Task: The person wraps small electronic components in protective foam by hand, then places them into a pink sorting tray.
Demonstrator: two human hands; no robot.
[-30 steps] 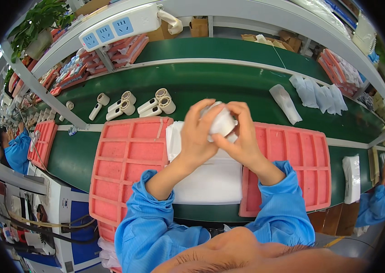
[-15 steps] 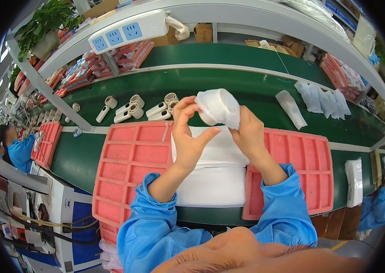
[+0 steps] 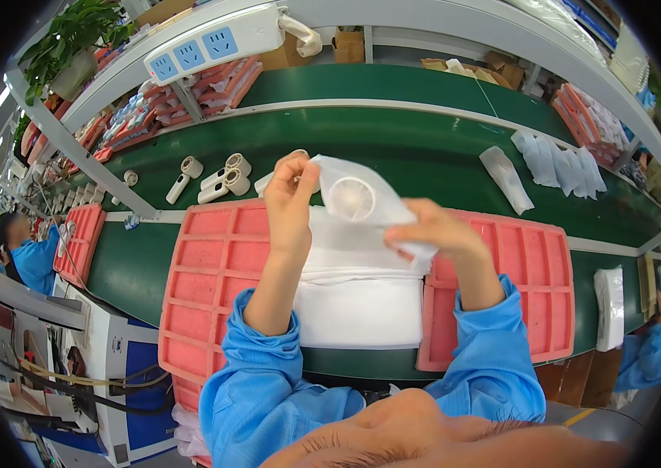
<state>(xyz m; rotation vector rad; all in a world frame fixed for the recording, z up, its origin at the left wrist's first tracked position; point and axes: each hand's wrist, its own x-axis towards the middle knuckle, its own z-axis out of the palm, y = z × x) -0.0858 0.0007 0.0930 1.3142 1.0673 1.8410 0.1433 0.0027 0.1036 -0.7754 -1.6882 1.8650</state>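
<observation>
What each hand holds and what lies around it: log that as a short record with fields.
Left hand: pinches the upper left corner of translucent white wrapping
Right hand: grips the wrapping's right end
Within wrapping: round white part, showing through
Below hands: white sheets
Flanking sheets: left pink tray, right pink tray
Beyond, right: wrapped pieces

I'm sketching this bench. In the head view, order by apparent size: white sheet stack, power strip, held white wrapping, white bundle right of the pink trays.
1. White sheet stack
2. Power strip and held white wrapping: too close to rank
3. White bundle
</observation>
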